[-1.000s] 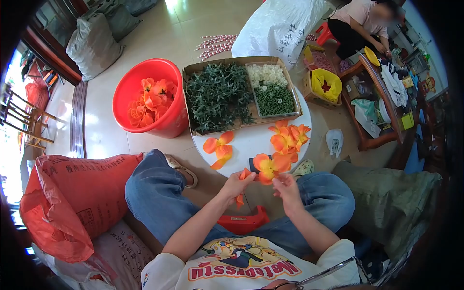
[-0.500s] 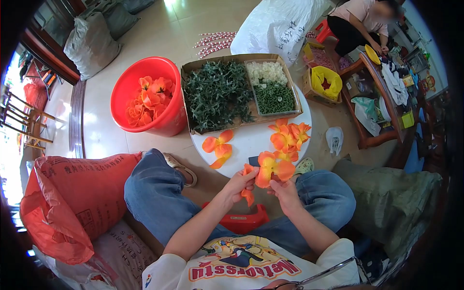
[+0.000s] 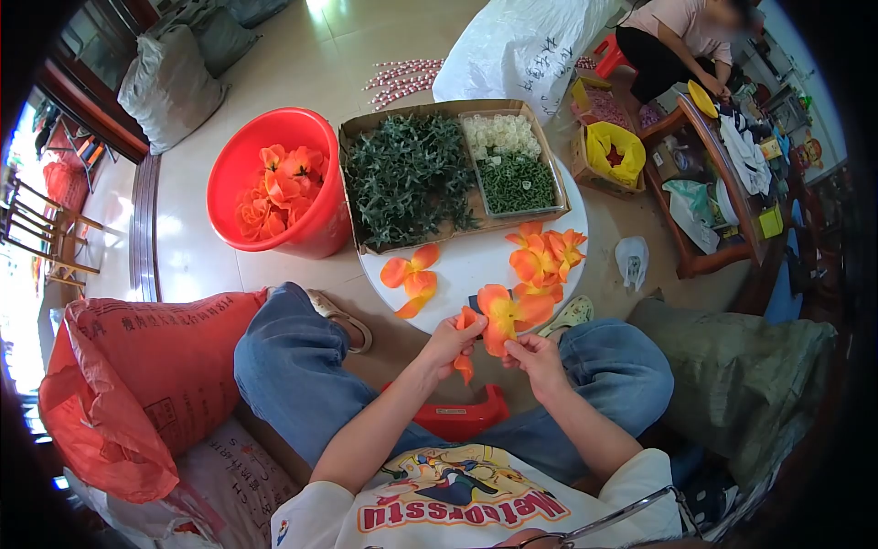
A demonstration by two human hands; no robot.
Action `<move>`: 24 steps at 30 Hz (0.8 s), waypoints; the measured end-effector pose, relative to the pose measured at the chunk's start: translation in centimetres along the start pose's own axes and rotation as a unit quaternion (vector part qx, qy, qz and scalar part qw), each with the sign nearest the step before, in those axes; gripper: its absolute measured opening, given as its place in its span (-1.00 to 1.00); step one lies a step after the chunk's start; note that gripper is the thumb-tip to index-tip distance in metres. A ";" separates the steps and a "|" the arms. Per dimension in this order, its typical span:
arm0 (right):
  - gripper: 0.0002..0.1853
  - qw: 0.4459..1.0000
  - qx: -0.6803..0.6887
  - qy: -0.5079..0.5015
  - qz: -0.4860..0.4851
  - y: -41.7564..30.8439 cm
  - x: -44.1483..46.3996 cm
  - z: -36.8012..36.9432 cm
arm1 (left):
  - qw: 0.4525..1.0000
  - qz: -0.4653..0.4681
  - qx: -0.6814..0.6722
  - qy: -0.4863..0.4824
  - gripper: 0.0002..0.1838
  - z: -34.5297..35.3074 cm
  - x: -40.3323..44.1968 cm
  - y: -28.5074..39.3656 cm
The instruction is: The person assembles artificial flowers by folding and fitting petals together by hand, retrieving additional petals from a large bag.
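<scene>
Above my lap, my left hand is closed on orange fabric petals, part of which hang below the fingers. My right hand pinches the lower edge of an orange-and-yellow artificial flower petal piece, spread out between both hands. Beyond it on the round white table lie a loose petal piece at the left and a cluster of orange flowers at the right. A small dark object beside the held petals is mostly covered.
A cardboard tray holds green leaf sprigs and a clear box of white and green pieces. Left of it stands a red bucket with orange flowers. Sacks flank my legs. Another person sits at the upper right.
The petal piece between my hands has turned and shifted slightly left. My right hand has moved a little left and up. Both hands keep their hold.
</scene>
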State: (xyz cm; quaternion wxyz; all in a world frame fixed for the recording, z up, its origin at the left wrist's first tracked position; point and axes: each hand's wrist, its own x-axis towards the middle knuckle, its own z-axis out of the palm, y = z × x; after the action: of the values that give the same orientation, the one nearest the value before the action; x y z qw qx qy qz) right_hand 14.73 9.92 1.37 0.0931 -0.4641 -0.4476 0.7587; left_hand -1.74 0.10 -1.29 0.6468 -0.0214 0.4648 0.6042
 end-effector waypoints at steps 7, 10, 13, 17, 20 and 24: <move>-0.93 0.996 -0.072 0.042 -0.020 -1.9 0.1 -1.7 | 0.994 0.050 0.087 0.046 -0.83 0.3 -0.1 1.1; -0.91 0.993 -0.107 0.033 -0.031 -1.8 0.6 -2.5 | 0.991 0.060 0.107 0.054 -0.83 0.4 -0.2 1.2; -0.83 0.986 -0.140 0.033 -0.084 -1.8 0.4 -2.4 | 0.991 0.066 0.105 0.057 -0.87 0.8 -0.3 1.1; -0.69 0.956 -0.065 0.135 -0.252 -3.4 -0.3 -0.6 | 0.989 0.072 0.108 0.068 -0.90 0.7 -0.5 1.2; -0.75 0.920 -0.187 0.160 -0.304 -4.8 0.0 0.4 | 0.989 0.074 0.105 0.072 -0.91 0.8 -0.4 1.0; -0.82 0.986 -0.088 0.058 -0.131 -5.5 1.4 0.6 | 0.990 0.069 0.102 0.073 -0.92 1.0 -0.5 0.7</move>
State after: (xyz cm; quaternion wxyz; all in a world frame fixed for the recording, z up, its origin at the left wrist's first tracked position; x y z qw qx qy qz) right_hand 12.00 13.52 4.83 0.1765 -0.4511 -0.5635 0.6692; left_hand -1.67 0.48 -0.06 0.5667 0.0328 0.5705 0.5936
